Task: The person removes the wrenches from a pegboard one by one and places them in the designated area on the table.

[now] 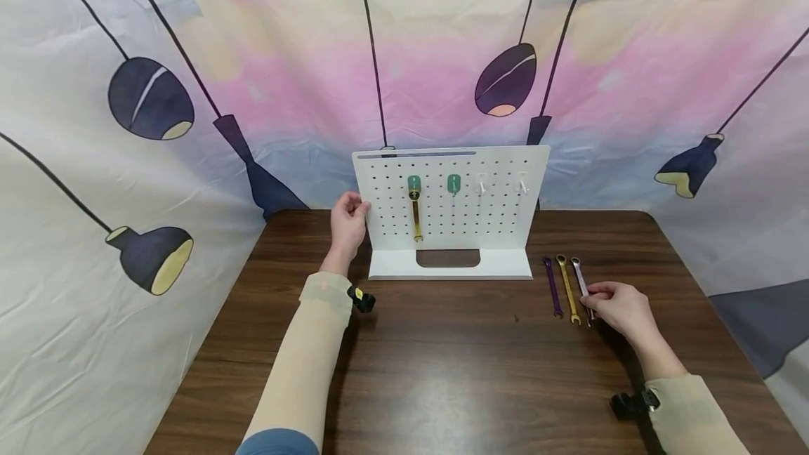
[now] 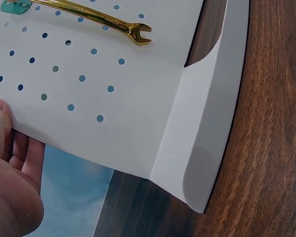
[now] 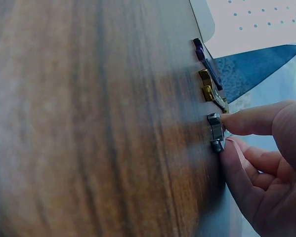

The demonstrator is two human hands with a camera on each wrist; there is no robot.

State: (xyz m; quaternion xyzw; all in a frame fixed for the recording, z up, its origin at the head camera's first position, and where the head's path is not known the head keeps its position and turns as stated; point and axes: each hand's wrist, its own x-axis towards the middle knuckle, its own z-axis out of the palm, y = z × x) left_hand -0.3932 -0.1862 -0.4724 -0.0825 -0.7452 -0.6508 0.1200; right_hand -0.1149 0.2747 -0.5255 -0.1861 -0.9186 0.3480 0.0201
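Note:
My left hand (image 1: 347, 227) grips the left edge of a white pegboard (image 1: 385, 220), thumb in front and fingers behind in the left wrist view. A gold combination wrench (image 1: 416, 220) hangs from the leftmost green hook (image 1: 413, 182). At the right of the table, my right hand (image 1: 626, 311) pinches the lower part of a silver wrench (image 3: 216, 129) between thumb and fingers; that wrench seems to lie on the tabletop. Left of it lie another gold wrench (image 1: 568, 290) and a purple wrench (image 1: 553, 288), roughly side by side.
A second green hook (image 1: 454, 183) and two clear hooks (image 1: 482, 185) on the board carry nothing. The board's base stands on the dark wooden table (image 1: 442, 357). Behind it hangs a cloth (image 1: 430, 48) printed with lamps.

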